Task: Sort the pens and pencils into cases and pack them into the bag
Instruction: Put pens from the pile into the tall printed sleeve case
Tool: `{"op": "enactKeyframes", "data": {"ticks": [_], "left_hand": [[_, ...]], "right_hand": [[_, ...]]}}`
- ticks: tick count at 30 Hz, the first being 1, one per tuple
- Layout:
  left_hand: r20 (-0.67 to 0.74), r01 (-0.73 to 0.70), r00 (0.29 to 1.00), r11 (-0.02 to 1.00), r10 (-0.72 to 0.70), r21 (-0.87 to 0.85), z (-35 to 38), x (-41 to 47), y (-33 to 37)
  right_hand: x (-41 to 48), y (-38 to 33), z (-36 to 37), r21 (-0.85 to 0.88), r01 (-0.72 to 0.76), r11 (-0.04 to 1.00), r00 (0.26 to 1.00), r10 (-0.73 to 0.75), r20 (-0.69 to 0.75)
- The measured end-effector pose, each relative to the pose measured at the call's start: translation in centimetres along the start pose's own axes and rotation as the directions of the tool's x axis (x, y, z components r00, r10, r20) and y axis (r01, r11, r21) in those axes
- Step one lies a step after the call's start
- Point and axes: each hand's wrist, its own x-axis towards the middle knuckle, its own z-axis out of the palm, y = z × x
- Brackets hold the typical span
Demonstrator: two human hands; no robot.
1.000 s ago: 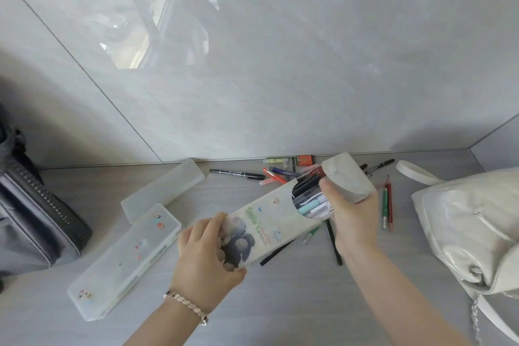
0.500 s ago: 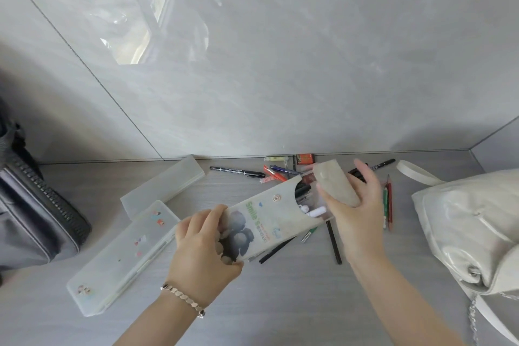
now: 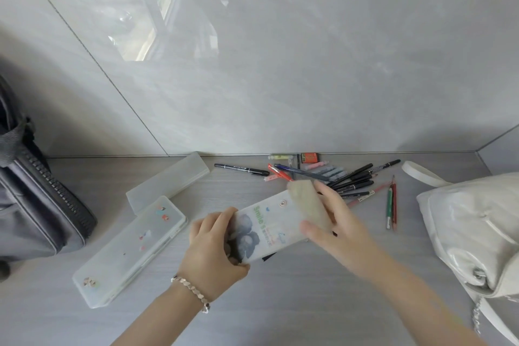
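The printed case [image 3: 269,229], its flap folded over the far end, is tilted above the bench, with the left hand [image 3: 213,250] gripping its near end and the right hand [image 3: 334,222] pinching the flap. A stickered frosted case [image 3: 129,250] and a plain frosted case [image 3: 168,182] lie closed to its left. Loose pens [image 3: 351,180] fan out behind it. Two pencils [image 3: 391,205] lie near the white bag [image 3: 477,233].

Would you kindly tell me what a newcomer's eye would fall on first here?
The printed frosted plastic pencil case at the centre draws the eye: the left hand grips its lower end and the right hand holds its flap. Behind it loose pens and pencils lie scattered, with a glossy white bag at the right.
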Motion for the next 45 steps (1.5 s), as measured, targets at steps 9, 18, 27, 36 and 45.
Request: {"op": "enactKeyframes", "data": {"ticks": [9,18,27,36,45], "left_hand": [[0.052,-0.3,0.953,0.907,0.298,0.296,-2.2,1.6,-1.0],[0.121,-0.326,0.945,0.893,0.303,0.31,-1.6,0.7,-1.3],[0.008,-0.338,0.934,0.879,0.356,0.337,-1.6,0.2,-0.1],[-0.231,-0.378,0.799,0.762,0.555,0.525,-1.6,-0.2,1.1],[-0.404,-0.335,0.585,0.663,0.703,0.669,-1.8,-0.9,2.0]], "right_hand": [[1.4,0.7,-2.2,-0.319,0.107,0.942,0.983,-0.052,0.175],[0.7,2.4,-0.8,-0.414,0.234,0.88,0.969,-0.174,0.177],[-0.1,2.7,0.2,-0.336,0.467,0.818,0.867,-0.498,-0.008],[-0.4,3.7,0.6,-0.246,0.318,0.916,0.922,-0.359,-0.145],[-1.3,3.1,0.9,-0.427,0.515,0.743,0.764,-0.624,-0.165]]}}
